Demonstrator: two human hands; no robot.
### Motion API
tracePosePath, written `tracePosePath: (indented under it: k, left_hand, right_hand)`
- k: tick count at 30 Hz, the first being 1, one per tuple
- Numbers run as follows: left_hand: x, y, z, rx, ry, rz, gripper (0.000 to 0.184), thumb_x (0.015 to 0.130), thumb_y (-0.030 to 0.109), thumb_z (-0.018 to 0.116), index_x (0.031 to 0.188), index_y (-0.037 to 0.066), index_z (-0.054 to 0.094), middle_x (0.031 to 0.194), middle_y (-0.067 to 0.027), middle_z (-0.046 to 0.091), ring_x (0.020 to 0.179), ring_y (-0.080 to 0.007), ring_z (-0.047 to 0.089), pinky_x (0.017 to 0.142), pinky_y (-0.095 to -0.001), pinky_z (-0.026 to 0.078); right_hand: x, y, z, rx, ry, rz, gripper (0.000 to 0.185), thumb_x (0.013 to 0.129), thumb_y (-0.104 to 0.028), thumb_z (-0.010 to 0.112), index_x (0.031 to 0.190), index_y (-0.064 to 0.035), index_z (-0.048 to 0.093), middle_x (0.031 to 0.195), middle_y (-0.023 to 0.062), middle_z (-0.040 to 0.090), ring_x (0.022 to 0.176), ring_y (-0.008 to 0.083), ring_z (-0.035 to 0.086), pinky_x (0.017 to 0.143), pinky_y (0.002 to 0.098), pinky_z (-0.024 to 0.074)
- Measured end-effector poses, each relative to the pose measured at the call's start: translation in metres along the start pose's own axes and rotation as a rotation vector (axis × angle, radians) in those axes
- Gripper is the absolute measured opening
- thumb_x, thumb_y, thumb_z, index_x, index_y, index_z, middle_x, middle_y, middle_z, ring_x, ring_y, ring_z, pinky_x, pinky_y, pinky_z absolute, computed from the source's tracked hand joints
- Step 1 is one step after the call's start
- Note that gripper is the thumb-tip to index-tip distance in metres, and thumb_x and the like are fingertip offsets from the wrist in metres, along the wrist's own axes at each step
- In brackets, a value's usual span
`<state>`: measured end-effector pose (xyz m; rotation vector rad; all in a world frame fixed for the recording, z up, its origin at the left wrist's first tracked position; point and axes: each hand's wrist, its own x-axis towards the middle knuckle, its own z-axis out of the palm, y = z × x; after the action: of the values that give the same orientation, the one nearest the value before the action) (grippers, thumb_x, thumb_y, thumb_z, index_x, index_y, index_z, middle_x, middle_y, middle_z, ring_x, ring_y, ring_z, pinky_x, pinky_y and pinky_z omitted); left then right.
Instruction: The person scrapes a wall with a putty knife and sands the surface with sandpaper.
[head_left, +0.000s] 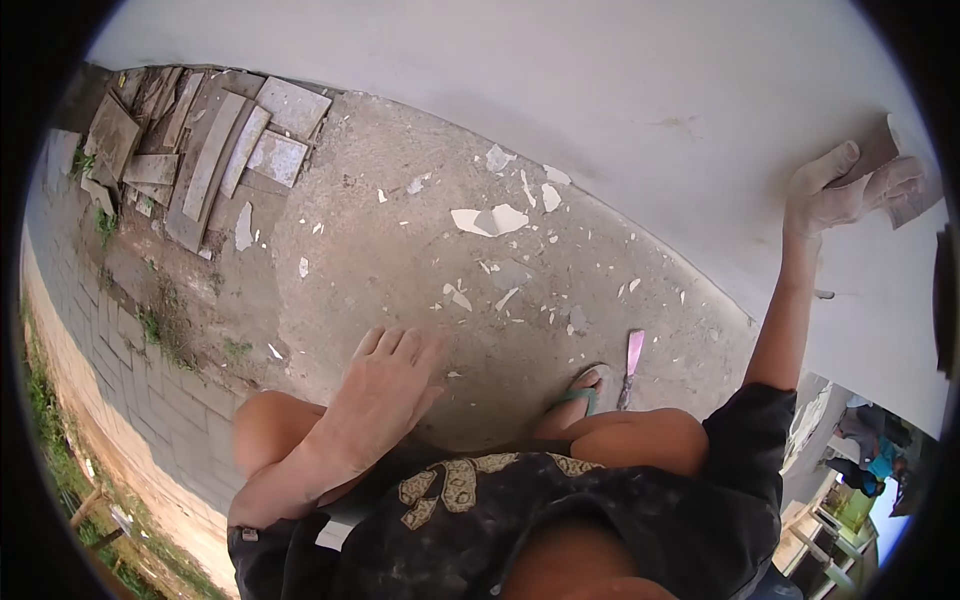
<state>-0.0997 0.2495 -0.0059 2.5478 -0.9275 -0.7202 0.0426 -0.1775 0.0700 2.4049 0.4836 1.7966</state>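
My right hand is raised against the pale wall on the right, its fingers closed round a bent sheet of sandpaper, greyish brown and curled at the edges. Dust coats that hand. Lower and to the left, my left hand hangs in front of my knee with its fingers stretched out and nothing in it. On the ground by my sandalled foot lies a scraper with a wide, pinkish blade.
White paint flakes litter the concrete floor. Worn boards are piled by the wall at the upper left. Grey paving runs along the left side. People are partly visible at the far right.
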Motion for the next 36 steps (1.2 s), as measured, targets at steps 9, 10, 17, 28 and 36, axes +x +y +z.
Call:
tracePosePath:
  k: [9, 10, 17, 28, 36]
  left_hand:
    - [-0.021, -0.017, -0.008, 0.022, 0.011, 0.022, 0.055, 0.079, 0.021, 0.067, 0.125, -0.002, 0.047, 0.112, -0.0170, 0.053, 0.111, -0.0309, 0.049, 0.101, -0.0422, 0.037]
    - [-0.025, -0.019, -0.008, -0.013, -0.008, 0.025, 0.055, 0.079, 0.021, 0.067, 0.126, -0.002, 0.047, 0.113, -0.0174, 0.052, 0.112, -0.0312, 0.049, 0.101, -0.0424, 0.037]
    - [-0.027, -0.043, -0.010, -0.027, -0.084, -0.161, 0.057, 0.080, 0.019, 0.067, 0.128, -0.001, 0.046, 0.117, -0.0191, 0.052, 0.114, -0.0337, 0.048, 0.101, -0.0442, 0.036]
    - [-0.035, -0.038, -0.015, -0.035, -0.080, -0.214, 0.059, 0.078, 0.019, 0.067, 0.129, 0.000, 0.045, 0.120, -0.0202, 0.053, 0.117, -0.0346, 0.048, 0.103, -0.0463, 0.035]
    - [-0.030, -0.032, -0.020, -0.004, -0.022, -0.187, 0.060, 0.077, 0.019, 0.068, 0.129, -0.001, 0.045, 0.119, -0.0198, 0.052, 0.117, -0.0346, 0.048, 0.103, -0.0463, 0.035]
  right_hand:
    - [-0.189, -0.122, 0.065, -0.176, -0.770, -0.235, 0.043, 0.088, -0.018, 0.052, 0.131, -0.0180, 0.055, 0.139, 0.0043, 0.049, 0.124, 0.0215, 0.049, 0.100, 0.0389, 0.0398]
    - [-0.178, -0.105, 0.056, -0.169, -0.596, -0.167, 0.042, 0.090, -0.018, 0.050, 0.131, -0.0114, 0.053, 0.141, 0.0110, 0.045, 0.125, 0.0283, 0.046, 0.102, 0.0452, 0.0360]
    - [-0.057, -0.114, 0.046, 0.184, -0.076, 0.734, 0.055, 0.100, -0.034, 0.033, 0.127, 0.0143, 0.036, 0.133, 0.0335, 0.032, 0.124, 0.0419, 0.033, 0.104, 0.0524, 0.0276]
    - [-0.121, -0.107, 0.065, 0.077, -0.017, 0.478, 0.041, 0.099, -0.018, 0.040, 0.130, 0.0089, 0.045, 0.141, 0.0313, 0.036, 0.137, 0.0420, 0.027, 0.112, 0.0513, 0.0190]
    - [-0.248, -0.211, 0.142, 0.055, -0.364, 0.270, 0.044, 0.098, -0.018, 0.036, 0.139, -0.0037, 0.042, 0.148, 0.0311, 0.023, 0.139, 0.0445, 0.018, 0.112, 0.0557, 0.0067]
